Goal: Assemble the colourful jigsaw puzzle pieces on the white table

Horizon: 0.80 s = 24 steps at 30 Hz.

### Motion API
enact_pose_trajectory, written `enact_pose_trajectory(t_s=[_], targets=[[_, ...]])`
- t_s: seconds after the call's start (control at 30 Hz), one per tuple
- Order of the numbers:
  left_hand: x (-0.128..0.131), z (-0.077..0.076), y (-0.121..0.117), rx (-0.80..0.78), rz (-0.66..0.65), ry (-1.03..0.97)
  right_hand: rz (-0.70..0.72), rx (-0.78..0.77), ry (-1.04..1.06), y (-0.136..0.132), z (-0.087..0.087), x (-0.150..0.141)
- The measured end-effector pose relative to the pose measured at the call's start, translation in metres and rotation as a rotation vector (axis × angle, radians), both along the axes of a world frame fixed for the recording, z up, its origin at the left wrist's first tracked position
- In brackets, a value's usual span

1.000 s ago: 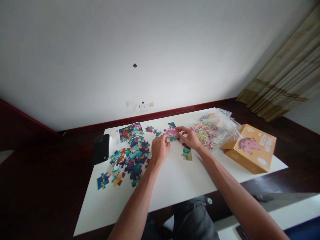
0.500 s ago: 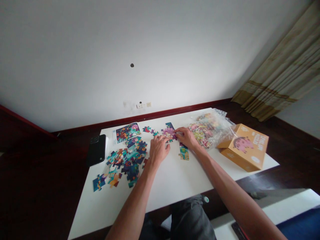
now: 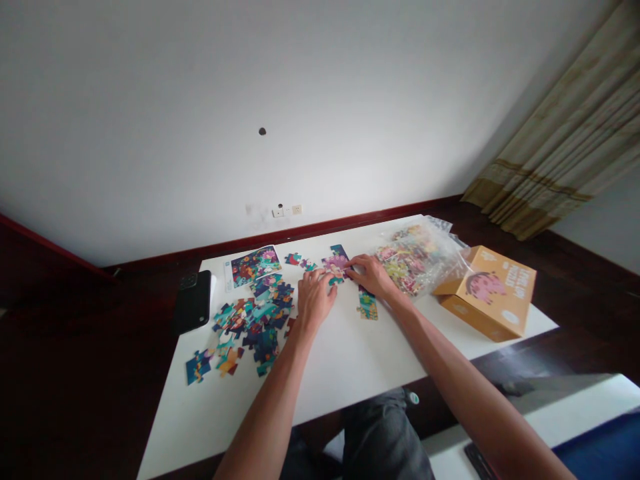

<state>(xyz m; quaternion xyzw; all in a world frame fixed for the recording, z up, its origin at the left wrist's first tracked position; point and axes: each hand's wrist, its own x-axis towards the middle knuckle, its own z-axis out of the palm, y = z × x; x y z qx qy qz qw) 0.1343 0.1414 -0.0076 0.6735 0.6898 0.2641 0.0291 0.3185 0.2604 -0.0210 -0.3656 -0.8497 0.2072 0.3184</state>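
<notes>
A small joined section of jigsaw puzzle (image 3: pixel 339 259), purple, pink and dark blue, lies on the white table between my hands. My left hand (image 3: pixel 315 295) is at its lower left side, fingertips resting by the pink and teal pieces, thumb held apart. From the right, my right hand (image 3: pixel 371 275) pinches at the section's edge with thumb and index finger; its fingers partly hide what they grip. Below the right wrist lies a green and yellow puzzle strip (image 3: pixel 369 305). Loose puzzle pieces (image 3: pixel 260 313) are heaped left of my left hand, and a few small pieces (image 3: pixel 300 261) lie behind it.
A printed picture sheet (image 3: pixel 255 267) lies at the table's back left, near a black phone (image 3: pixel 194 303). On the right are a clear plastic bag of pieces (image 3: pixel 415 260) and an orange puzzle box (image 3: pixel 493 290). A wall stands behind the white table (image 3: pixel 320 380).
Both hands have shifted only slightly around the joined section, with the right fingertips moving a little left. The loose pieces, bag and box stay as they were.
</notes>
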Motion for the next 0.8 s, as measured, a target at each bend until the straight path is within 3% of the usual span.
enact_pose_trajectory(t_s=[0.17, 0.63, 0.8], targets=[[-0.005, -0.005, 0.009, 0.008, 0.015, -0.023, -0.092, 0.028, -0.074, -0.004, -0.002, -0.005], [-0.006, -0.01, 0.014, 0.042, 0.007, -0.034, -0.096, 0.027, -0.079, -0.002, -0.003, -0.007], [-0.01, -0.011, 0.015, 0.081, -0.013, -0.121, -0.081, 0.022, -0.062, -0.001, -0.005, -0.005]])
